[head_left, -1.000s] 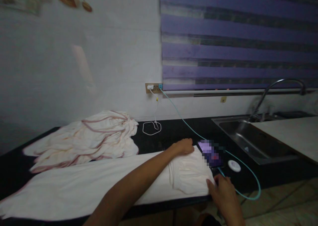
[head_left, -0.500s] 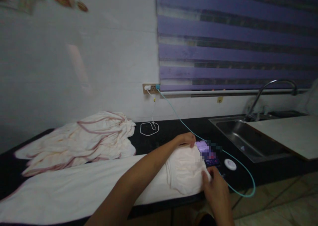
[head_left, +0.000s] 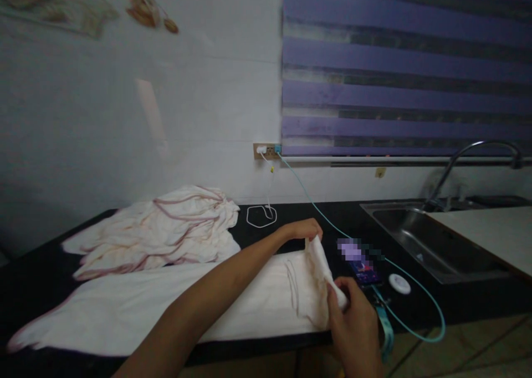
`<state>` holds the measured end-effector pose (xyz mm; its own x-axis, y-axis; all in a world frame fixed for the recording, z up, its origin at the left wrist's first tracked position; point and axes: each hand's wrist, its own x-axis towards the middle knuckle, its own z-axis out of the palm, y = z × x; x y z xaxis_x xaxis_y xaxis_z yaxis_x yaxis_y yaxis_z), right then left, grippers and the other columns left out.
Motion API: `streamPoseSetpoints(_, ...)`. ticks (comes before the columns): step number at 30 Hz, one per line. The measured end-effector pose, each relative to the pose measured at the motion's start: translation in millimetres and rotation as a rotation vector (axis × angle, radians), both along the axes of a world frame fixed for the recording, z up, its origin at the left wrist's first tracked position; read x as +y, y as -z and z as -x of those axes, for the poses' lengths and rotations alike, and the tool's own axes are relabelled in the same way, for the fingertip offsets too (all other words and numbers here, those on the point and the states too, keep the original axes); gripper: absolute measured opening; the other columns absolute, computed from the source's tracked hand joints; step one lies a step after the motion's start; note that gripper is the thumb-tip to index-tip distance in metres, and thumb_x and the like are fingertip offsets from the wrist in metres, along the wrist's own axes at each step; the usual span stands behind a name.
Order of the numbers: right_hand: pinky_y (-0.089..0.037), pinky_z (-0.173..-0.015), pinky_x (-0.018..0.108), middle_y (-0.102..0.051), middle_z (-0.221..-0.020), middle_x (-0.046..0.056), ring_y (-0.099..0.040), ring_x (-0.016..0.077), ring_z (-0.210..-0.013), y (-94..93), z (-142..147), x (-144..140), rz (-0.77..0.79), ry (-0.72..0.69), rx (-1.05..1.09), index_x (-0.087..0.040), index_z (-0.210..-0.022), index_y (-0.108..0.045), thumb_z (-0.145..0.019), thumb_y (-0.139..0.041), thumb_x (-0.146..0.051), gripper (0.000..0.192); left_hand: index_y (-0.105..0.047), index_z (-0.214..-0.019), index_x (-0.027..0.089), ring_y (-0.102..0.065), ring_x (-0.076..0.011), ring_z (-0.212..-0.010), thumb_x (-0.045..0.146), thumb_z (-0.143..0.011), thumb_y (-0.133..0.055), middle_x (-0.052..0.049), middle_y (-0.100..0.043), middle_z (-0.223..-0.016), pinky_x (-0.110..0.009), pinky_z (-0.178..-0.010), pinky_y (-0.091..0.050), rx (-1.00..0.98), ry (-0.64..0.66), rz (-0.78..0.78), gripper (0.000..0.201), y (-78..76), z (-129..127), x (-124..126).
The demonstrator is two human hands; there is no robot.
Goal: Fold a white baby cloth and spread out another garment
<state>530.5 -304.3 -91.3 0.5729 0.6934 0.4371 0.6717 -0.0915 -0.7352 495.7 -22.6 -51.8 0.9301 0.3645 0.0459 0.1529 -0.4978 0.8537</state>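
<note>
A long white cloth (head_left: 166,303) lies flat along the front of the black counter (head_left: 37,272). My left hand (head_left: 305,229) pinches its far right corner, and my right hand (head_left: 353,325) pinches the near right corner. Both hands hold that right end lifted off the counter and turned toward the left. A phone (head_left: 359,261) with a lit screen lies just right of the cloth, plugged into a teal cable (head_left: 419,289).
A crumpled pile of white cloths with pink edges (head_left: 162,231) sits at the back left. A white cable coil (head_left: 261,216) hangs from the wall socket (head_left: 267,150). A small white disc (head_left: 399,283) lies beside the phone. The steel sink (head_left: 432,242) and tap (head_left: 477,153) are at the right.
Both hands have gripped the cloth's right end and raised it off the counter, folding it leftward. Earlier that end lay flat beneath them.
</note>
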Motion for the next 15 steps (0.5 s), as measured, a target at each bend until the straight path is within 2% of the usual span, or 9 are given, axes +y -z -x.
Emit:
streamPoseSetpoints(6, -0.048, -0.076, 0.033, -0.074, -0.096, 0.008, -0.069, 0.0251, -0.085, -11.8, 23.8, 4.8, -0.031, -0.053, 0.03, -0.023, -0.099, -0.066, -0.095, -0.05, -0.044, 0.027, -0.073, -0.064, 0.013, -0.055, -0.0145, -0.063, 0.008, -0.048, -0.049, 0.001, -0.064, -0.061, -0.025, -0.065, -0.041, 0.022, 0.007, 0.088, 0.029, -10.1, 34.0, 6.6)
streamPoseSetpoints(11, -0.049, -0.077, 0.032, -0.073, -0.099, 0.009, -0.068, 0.0246, -0.088, -16.8, 36.9, 8.9, -0.056, -0.105, 0.037, -0.022, -0.101, -0.065, -0.095, -0.05, -0.043, 0.026, -0.071, -0.063, 0.012, -0.056, -0.0141, -0.063, 0.008, -0.048, -0.05, -0.001, -0.065, -0.064, -0.026, -0.066, -0.042, -0.035, -0.007, 0.122, 0.027, -16.4, 47.5, 9.7)
streamPoseSetpoints(15, -0.048, -0.077, 0.032, -0.071, -0.098, 0.008, -0.067, 0.0244, -0.089, -27.6, 47.9, 11.3, -0.09, -0.15, 0.013, -0.022, -0.099, -0.064, -0.096, -0.051, -0.041, 0.023, -0.068, -0.059, 0.013, -0.057, -0.0144, -0.065, 0.009, -0.048, -0.05, -0.002, -0.065, -0.066, -0.027, -0.068, -0.043, -0.106, -0.019, 0.133, 0.022, -23.6, 60.1, 5.5)
